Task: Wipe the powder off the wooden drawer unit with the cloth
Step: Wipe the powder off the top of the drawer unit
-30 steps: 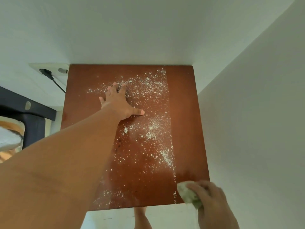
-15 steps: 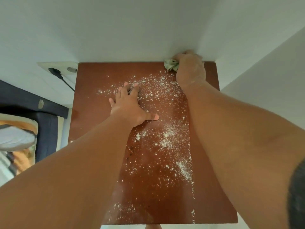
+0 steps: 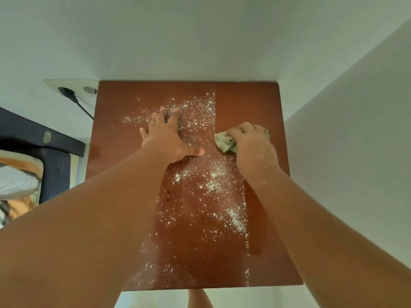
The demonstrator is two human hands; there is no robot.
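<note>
I look straight down on the reddish-brown top of the wooden drawer unit [image 3: 124, 101]. White powder [image 3: 213, 181] is scattered down its middle, ending in a sharp line beside a clean strip along the right side. My left hand [image 3: 166, 138] lies flat on the top with fingers spread, resting in the powder. My right hand [image 3: 253, 145] is shut on a crumpled pale green cloth [image 3: 223, 142] and presses it on the wood at the edge of the powder, right of my left thumb.
The unit stands in a corner, with white walls behind it and along its right side. A wall socket [image 3: 73, 88] with a black plug and cable sits at the back left. A dark piece of furniture [image 3: 44, 138] is to the left.
My right hand with the cloth has pulled back from the far right corner of the top to about its middle depth. The left hand stays flat in place.
</note>
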